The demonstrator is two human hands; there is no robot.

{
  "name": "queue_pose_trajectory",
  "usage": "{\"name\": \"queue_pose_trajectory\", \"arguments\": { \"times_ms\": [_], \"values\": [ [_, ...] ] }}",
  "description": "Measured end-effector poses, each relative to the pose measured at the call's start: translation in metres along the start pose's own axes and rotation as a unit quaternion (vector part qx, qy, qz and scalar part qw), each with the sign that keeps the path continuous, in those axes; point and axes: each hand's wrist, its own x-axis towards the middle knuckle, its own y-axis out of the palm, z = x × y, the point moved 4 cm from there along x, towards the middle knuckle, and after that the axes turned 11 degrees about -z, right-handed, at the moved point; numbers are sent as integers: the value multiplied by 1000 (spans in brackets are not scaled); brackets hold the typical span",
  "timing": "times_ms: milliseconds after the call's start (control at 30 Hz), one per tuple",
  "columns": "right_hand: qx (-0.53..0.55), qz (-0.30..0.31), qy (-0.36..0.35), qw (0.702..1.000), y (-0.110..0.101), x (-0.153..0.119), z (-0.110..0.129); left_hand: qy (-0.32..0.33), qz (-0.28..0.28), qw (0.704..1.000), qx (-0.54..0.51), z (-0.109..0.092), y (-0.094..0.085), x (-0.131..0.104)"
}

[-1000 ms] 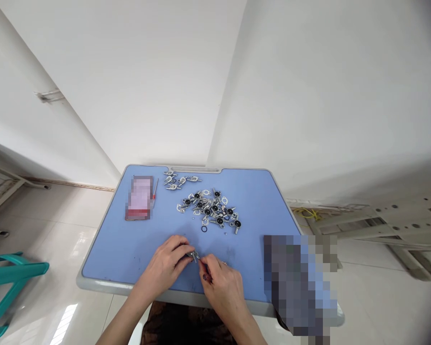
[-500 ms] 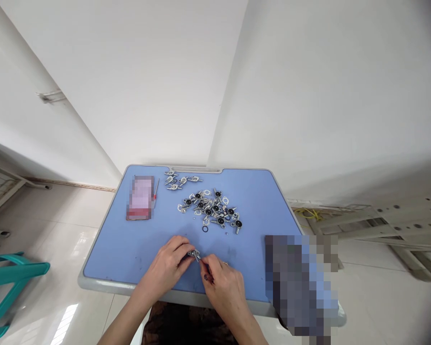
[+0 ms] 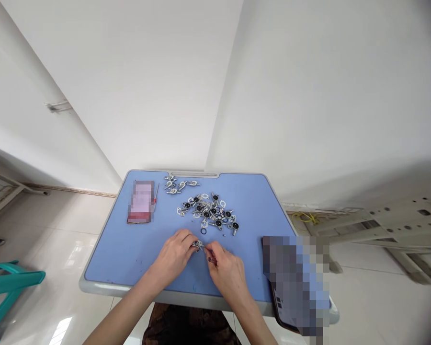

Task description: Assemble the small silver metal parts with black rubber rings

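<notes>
My left hand (image 3: 177, 250) is closed, thumb and fingers pinching a small silver metal fitting (image 3: 198, 244) with a flat flange. My right hand (image 3: 224, 268) is closed too, its fingertips meeting the fitting's right end. A small dark thing shows among the right fingers; its kind is hidden. Beyond the hands lies a pile of similar fittings with black round caps (image 3: 218, 223), mixed with loose flat gasket-like plates (image 3: 204, 196). A black ring (image 3: 203, 231) lies just in front of the pile.
The blue table (image 3: 122, 254) has a raised grey rim. Several capless fittings (image 3: 174, 190) lie at the back left, beside a slim red-and-clear tool (image 3: 155, 200) and a blurred phone-like rectangle (image 3: 141, 201). A phone (image 3: 287, 306) overhangs the right front edge. A green stool (image 3: 14, 278) stands left.
Both hands have moved slightly up and away from the table's front edge, carrying the fitting with them. The camera view has shifted a little. The pile looks unchanged.
</notes>
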Motion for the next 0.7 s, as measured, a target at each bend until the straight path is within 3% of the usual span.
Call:
{"name": "queue_pose_trajectory", "arguments": {
  "times_ms": [167,700],
  "values": [
    [-2,-10,-7,1000,1,-2,1,-6,-38,999,0,0,1,-5],
    [0,-35,-15,999,4,-3,-1,-2,-43,999,2,1,-3,1]
  ]
}}
